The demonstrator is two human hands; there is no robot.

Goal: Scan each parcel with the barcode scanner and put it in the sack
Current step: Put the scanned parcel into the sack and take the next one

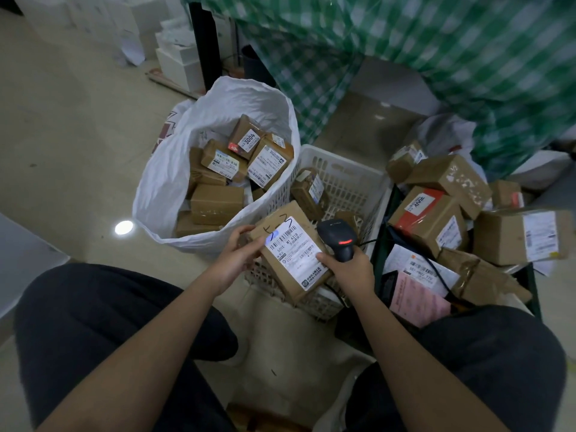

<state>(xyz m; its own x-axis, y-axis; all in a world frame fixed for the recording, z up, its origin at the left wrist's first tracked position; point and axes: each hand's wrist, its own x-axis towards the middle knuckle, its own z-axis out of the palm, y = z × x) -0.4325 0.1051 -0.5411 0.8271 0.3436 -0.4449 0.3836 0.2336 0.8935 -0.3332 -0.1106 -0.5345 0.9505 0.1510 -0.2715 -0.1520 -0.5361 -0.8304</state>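
My left hand (234, 256) grips the left end of a brown cardboard parcel (291, 254) with a white shipping label facing up. A bluish light spot lies on the label's barcode near my left thumb. My right hand (349, 269) holds the handle of a black barcode scanner (338, 236), whose red indicator glows; the thumb touches the parcel's right edge. The parcel hangs over the near rim of a white plastic basket (349, 179). The open white sack (174, 182) stands to the left with several labelled brown parcels inside.
A heap of several more brown parcels (448, 207) lies to the right of the basket, with a pink paper sheet (417, 299) below it. Green-checked plastic sheeting (436, 57) hangs behind. White boxes (177, 54) stand on the floor at the back left. My knees frame the bottom.
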